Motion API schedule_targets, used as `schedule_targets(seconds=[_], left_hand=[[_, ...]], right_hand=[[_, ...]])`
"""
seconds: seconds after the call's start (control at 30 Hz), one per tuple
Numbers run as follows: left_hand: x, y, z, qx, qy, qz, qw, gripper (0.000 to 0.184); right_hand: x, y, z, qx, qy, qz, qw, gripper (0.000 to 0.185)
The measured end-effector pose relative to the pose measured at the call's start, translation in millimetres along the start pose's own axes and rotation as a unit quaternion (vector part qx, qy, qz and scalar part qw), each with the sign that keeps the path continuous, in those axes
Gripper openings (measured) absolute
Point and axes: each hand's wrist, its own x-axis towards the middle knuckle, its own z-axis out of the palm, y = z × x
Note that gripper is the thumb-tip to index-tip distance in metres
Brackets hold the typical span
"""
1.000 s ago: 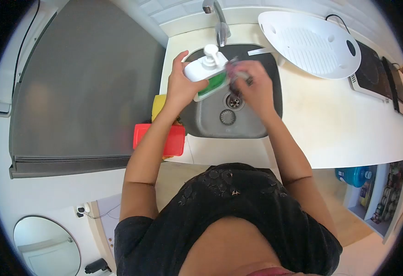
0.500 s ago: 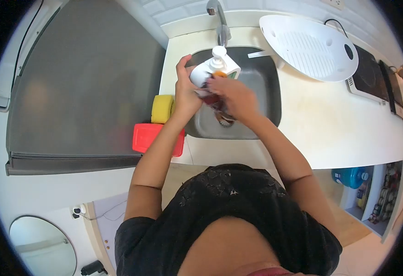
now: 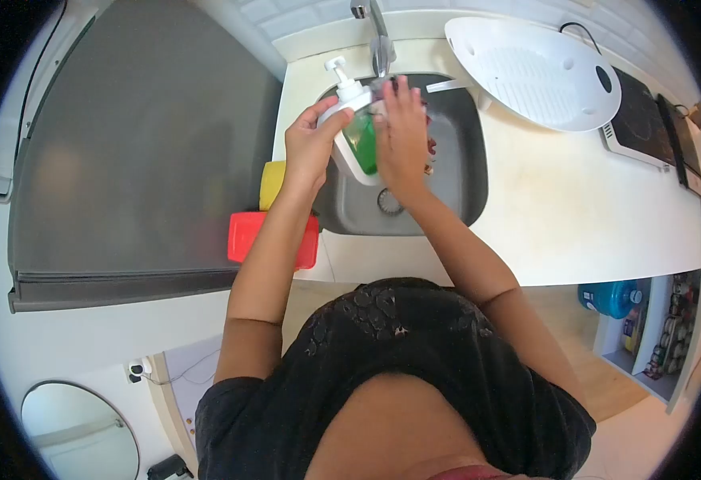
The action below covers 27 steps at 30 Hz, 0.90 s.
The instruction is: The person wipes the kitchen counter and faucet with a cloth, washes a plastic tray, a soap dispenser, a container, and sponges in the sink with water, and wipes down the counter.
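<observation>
A white pump dispenser with a green front panel is tilted over the grey sink, its pump head toward the upper left. My left hand is closed around its upper left side, thumb across the front. Against its right side lies my right hand, fingers stretched upward. Under that palm is a dark red patterned cloth, mostly hidden, with its edges showing to the right of the hand.
The faucet stands behind the sink. Left of it sit a yellow sponge and a red container. A white drying rack and a black cooktop are at the right. Below the counter, a drawer is pulled out.
The dispenser has turned so its green front shows and its pump head points upper left. My right hand has moved up and flattened against its side with the cloth.
</observation>
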Motion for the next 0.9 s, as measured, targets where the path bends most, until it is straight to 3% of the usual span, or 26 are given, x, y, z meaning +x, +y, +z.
schedule_targets(seconds=[0.13,0.17,0.23,0.3,0.37,0.47,0.63,0.77,0.83,0.87,0.9], left_hand=[[12,-5,-7,-0.039,0.023,-0.010,0.999,0.040],[15,-6,-11,-0.040,0.021,-0.008,0.999,0.040],[16,-3,-17,-0.057,0.046,0.021,0.997,0.040],[14,3,-20,-0.052,0.046,0.013,0.998,0.040],[12,2,-18,-0.047,0.046,0.032,0.997,0.040],[14,3,-13,-0.064,0.043,0.029,0.997,0.039],[19,7,-8,-0.118,0.034,0.024,0.992,0.038],[21,11,-20,-0.133,0.052,0.040,0.989,0.036],[18,13,-27,-0.148,0.086,0.025,0.985,0.035],[16,16,-27,-0.159,0.080,0.026,0.984,0.035],[16,20,-25,-0.159,0.079,0.028,0.984,0.035]], right_hand=[[-22,-27,0,0.111,-0.071,-0.068,0.989,0.046],[-25,-23,-3,0.110,-0.069,-0.069,0.989,0.046],[-34,0,-13,0.074,-0.182,-0.180,0.964,0.045],[-32,25,-15,0.063,-0.201,-0.183,0.960,0.045],[-19,47,-6,0.059,-0.073,-0.128,0.987,0.044],[7,19,-6,0.049,-0.037,-0.132,0.989,0.043],[-3,-30,5,0.086,-0.060,-0.139,0.985,0.044],[-32,-25,-9,0.055,-0.093,-0.218,0.970,0.042],[-45,-2,-10,-0.015,-0.066,-0.310,0.948,0.038],[-45,11,2,0.013,0.005,-0.285,0.958,0.037],[-35,12,6,0.013,0.007,-0.286,0.958,0.037]])
